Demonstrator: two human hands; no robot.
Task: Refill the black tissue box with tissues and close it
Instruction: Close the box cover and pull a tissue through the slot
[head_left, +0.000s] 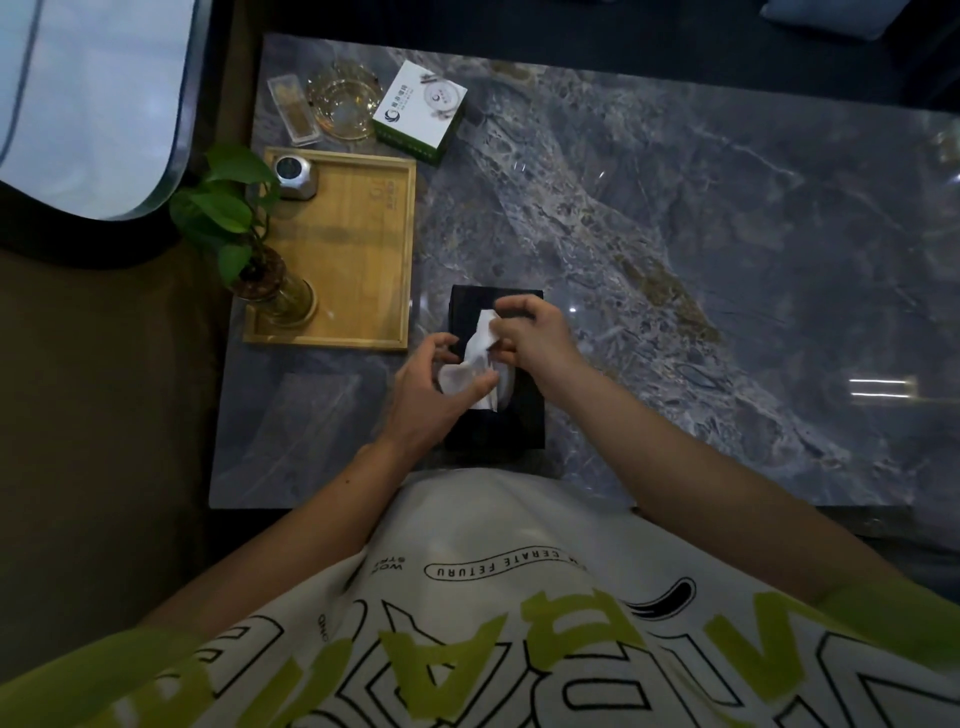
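Observation:
The black tissue box (524, 421) lies lengthwise on the marble table, close to the near edge in front of me. A white tissue (480, 345) sticks up out of its top. My left hand (434, 389) pinches the lower, crumpled part of the tissue over the box's left side. My right hand (535, 335) grips the tissue's upper end between thumb and fingers, above the middle of the box. Both hands hide most of the box's top, so its opening is not visible.
A wooden tray (363, 270) to the left holds a plant in a glass vase (270, 291) and a metal canister (294, 177). Behind it stand a glass ashtray (343, 104), a clear case (293, 109) and a white-green carton (420, 111). Grey marble table (675, 234) stretches right.

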